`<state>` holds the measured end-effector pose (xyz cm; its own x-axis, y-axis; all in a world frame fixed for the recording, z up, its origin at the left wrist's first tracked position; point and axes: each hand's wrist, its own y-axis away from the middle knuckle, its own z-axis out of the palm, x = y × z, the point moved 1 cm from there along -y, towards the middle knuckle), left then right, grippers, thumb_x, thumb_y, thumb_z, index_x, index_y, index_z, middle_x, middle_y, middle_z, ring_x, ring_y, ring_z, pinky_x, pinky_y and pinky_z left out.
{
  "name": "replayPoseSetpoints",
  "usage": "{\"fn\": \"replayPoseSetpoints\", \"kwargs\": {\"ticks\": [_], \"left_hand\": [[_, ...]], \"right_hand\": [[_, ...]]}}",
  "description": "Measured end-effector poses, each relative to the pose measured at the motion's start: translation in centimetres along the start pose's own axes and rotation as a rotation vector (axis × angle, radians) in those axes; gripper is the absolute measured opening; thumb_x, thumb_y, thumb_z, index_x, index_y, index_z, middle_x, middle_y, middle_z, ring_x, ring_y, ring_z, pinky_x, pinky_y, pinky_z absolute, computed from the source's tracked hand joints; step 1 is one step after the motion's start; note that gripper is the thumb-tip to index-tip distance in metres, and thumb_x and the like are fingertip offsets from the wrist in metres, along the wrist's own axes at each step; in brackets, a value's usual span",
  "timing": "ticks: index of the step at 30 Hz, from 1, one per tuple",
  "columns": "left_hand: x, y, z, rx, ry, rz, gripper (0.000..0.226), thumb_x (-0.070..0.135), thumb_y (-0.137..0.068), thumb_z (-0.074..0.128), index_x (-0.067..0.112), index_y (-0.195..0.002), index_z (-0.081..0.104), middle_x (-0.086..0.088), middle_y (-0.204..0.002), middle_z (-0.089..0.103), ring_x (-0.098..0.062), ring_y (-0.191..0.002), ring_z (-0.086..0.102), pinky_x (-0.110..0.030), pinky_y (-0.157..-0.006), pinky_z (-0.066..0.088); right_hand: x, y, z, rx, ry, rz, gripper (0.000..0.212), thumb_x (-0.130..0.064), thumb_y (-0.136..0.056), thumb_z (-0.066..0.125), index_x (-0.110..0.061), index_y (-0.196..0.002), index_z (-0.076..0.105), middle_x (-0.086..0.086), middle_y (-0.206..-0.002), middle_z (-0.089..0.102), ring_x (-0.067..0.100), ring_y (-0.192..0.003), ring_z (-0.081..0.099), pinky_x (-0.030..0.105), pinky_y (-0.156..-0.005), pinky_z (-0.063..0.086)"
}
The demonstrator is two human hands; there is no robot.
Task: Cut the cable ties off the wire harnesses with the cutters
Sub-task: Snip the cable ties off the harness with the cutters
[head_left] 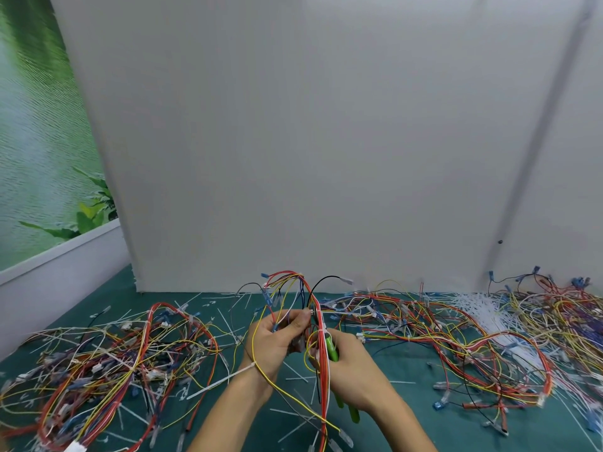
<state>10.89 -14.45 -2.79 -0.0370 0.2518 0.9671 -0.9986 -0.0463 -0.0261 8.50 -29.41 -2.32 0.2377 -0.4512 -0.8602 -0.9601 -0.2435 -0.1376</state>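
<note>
Wires [313,298] crowd the cable tie [321,331] at the cutters [332,349] your right fingers [342,342] grip — left fingers [300,321] pinching the harness [321,380] — so a hasty snip could nick one.

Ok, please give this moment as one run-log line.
left hand: holds harness raised | right hand: grips cutters beside harness, blades hidden | mat: other harnesses both sides, loose ties

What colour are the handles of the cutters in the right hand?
Bright green; the cutters in the right hand show best in the head view.
</note>
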Motion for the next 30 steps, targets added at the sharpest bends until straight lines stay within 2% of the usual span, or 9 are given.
{"fn": "replayPoseSetpoints", "kwargs": {"ticks": [6,10,14,16,19,23,25,27,30], "left_hand": [[-0.1,0.0,0.0,0.005,0.011,0.019,0.062,0.039,-0.063,0.084,-0.005,-0.104,0.072,-0.018,-0.085,0.071,-0.024,-0.073,0.062,-0.033,-0.069,0.056],[-0.2,0.0,0.0,-0.008,0.051,0.01,0.063,0.038,-0.062,0.085,-0.006,-0.106,0.071,-0.02,-0.087,0.07,-0.03,-0.078,0.059,-0.039,-0.074,0.053],[-0.3,-0.2,0.1,-0.013,0.074,-0.035,0.063,0.034,-0.065,0.083,-0.008,-0.11,0.069,-0.022,-0.091,0.071,-0.032,-0.083,0.06,-0.044,-0.079,0.048],[-0.3,-0.2,0.0,-0.014,0.057,-0.051,0.059,0.032,-0.069,0.082,-0.007,-0.111,0.069,-0.02,-0.093,0.074,-0.025,-0.078,0.066,-0.038,-0.075,0.052],[-0.2,-0.1,0.0,0.007,0.073,-0.056,0.058,0.031,-0.068,0.083,-0.009,-0.107,0.068,-0.014,-0.081,0.072,-0.019,-0.066,0.064,-0.031,-0.065,0.051],[-0.2,-0.2,0.0,0.038,0.061,-0.031,0.06,0.031,-0.066,0.084,-0.012,-0.104,0.066,-0.021,-0.08,0.069,-0.025,-0.071,0.06,-0.036,-0.069,0.049],[-0.2,-0.2,0.0,0.043,0.041,-0.023,0.057,0.031,-0.065,0.085,-0.009,-0.1,0.068,-0.03,-0.088,0.071,-0.03,-0.076,0.062,-0.042,-0.077,0.05],[-0.2,-0.2,-0.1,0.04,0.017,-0.014,0.053,0.033,-0.064,0.086,-0.007,-0.095,0.07,-0.033,-0.094,0.071,-0.032,-0.079,0.063,-0.045,-0.08,0.05],[-0.3,-0.2,0.0,0.041,-0.017,0.008,0.049,0.035,-0.063,0.086,-0.005,-0.089,0.072,-0.03,-0.084,0.07,-0.031,-0.074,0.06,-0.043,-0.076,0.048]], "right_hand": [[0.0,-0.1,-0.3,-0.013,-0.006,0.006,0.011,-0.021,-0.096,0.06,-0.018,-0.085,0.063,-0.006,-0.068,0.054,0.009,-0.065,0.045,0.032,-0.068,0.045],[0.0,-0.1,-0.6,-0.067,-0.034,0.014,0.008,-0.021,-0.097,0.059,-0.016,-0.096,0.065,-0.002,-0.073,0.057,0.01,-0.067,0.049,0.03,-0.068,0.048],[0.0,0.1,-0.7,-0.203,-0.231,0.092,0.024,-0.007,-0.096,0.055,-0.026,-0.084,0.064,-0.009,-0.069,0.053,0.011,-0.068,0.048,0.026,-0.065,0.046],[0.0,0.2,-0.9,-0.26,-0.363,0.141,0.027,-0.004,-0.087,0.058,-0.028,-0.081,0.069,-0.008,-0.071,0.053,0.01,-0.068,0.049,0.027,-0.065,0.044],[0.2,0.0,-0.8,-0.268,-0.485,0.194,0.025,-0.009,-0.07,0.057,-0.025,-0.08,0.073,-0.002,-0.074,0.055,0.014,-0.068,0.051,0.03,-0.063,0.044],[0.6,-0.4,0.0,-0.239,-0.518,0.198,0.015,-0.014,-0.083,0.059,-0.013,-0.095,0.068,0.0,-0.07,0.051,0.012,-0.06,0.047,0.023,-0.056,0.042],[0.4,-0.4,0.2,-0.218,-0.467,0.172,0.008,-0.025,-0.083,0.06,-0.019,-0.086,0.066,-0.001,-0.067,0.048,0.012,-0.057,0.044,0.022,-0.054,0.039],[0.2,-0.3,0.2,-0.198,-0.4,0.141,0.011,-0.034,-0.082,0.061,-0.024,-0.078,0.063,-0.002,-0.067,0.047,0.014,-0.061,0.042,0.027,-0.062,0.037],[-0.2,-0.1,-0.1,-0.188,-0.326,0.13,0.021,-0.044,-0.081,0.057,-0.026,-0.07,0.058,-0.003,-0.066,0.05,0.016,-0.063,0.045,0.031,-0.068,0.038]]}}
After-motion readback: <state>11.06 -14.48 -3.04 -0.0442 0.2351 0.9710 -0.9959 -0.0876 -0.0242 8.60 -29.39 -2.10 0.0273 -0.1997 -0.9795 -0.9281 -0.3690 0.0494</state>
